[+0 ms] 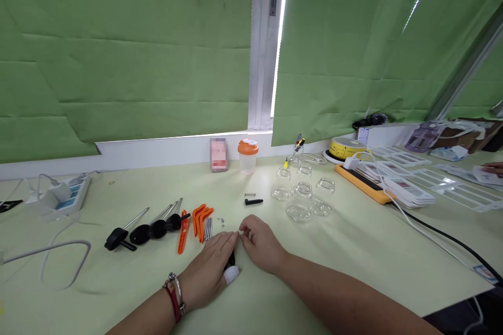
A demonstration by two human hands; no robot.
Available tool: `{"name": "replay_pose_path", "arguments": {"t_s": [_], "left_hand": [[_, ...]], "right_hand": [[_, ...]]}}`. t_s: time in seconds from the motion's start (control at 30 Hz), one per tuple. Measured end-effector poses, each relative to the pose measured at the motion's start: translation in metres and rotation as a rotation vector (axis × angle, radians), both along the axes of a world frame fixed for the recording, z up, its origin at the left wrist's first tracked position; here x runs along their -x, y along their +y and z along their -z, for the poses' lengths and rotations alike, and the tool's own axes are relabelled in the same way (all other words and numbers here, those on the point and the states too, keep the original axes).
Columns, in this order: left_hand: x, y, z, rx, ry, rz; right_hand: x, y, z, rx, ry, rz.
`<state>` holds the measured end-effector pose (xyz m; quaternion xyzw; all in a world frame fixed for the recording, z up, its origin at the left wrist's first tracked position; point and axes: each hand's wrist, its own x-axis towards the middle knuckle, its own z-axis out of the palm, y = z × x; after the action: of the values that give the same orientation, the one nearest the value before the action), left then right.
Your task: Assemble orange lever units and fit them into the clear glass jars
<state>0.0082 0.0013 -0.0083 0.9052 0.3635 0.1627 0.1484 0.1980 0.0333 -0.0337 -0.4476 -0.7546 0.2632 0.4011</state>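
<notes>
From here, I see black knobs (140,234) with shiny rods on the left of the table (129,293). They look hard and smooth, so the rods may be the easy part to hold. Next come a flat orange strip (183,233) and some bent orange bits (200,222). They look light and stiff. Thin metal pins (208,229) lie just right of them, and they might roll. The tiny bits (222,222) beyond would need fingertips.

The left hand (210,266) lies nearly flat over a black part (231,259), near the middle of the table. Its thumb has a white wrap (231,274). I can't tell if it grips the part or just covers it. Only a little black shows. It looks like hard plastic, light and maybe slippery, so I'd hold it by its sides.

Farther off lie a springy coil (250,194), which would squash, and a small black stick (253,202), best held by its middle.

The right hand (260,243) is curled, fingertips beside the left hand's. I can't tell if they pinch anything. Farther right stand glass jars (301,207), which could break. I'd hold them round their sides.
</notes>
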Motion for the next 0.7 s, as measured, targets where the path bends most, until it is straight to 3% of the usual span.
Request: {"name": "replay_pose_path", "arguments": {"t_s": [0.1, 0.2, 0.37, 0.7], "left_hand": [[0.003, -0.001, -0.003, -0.02, 0.065, 0.022], [0.006, -0.001, -0.004, -0.023, 0.128, 0.035], [0.009, 0.002, -0.003, -0.039, 0.167, 0.067], [0.009, 0.001, -0.014, -0.09, 0.109, 0.046]], "right_hand": [[-0.011, 0.017, -0.006, -0.202, -0.167, 0.081], [-0.021, 0.039, -0.01, -0.275, -0.371, 0.117], [-0.028, 0.061, -0.01, -0.213, -0.529, 0.182], [-0.035, 0.049, -0.016, -0.161, -0.601, 0.072]]}}
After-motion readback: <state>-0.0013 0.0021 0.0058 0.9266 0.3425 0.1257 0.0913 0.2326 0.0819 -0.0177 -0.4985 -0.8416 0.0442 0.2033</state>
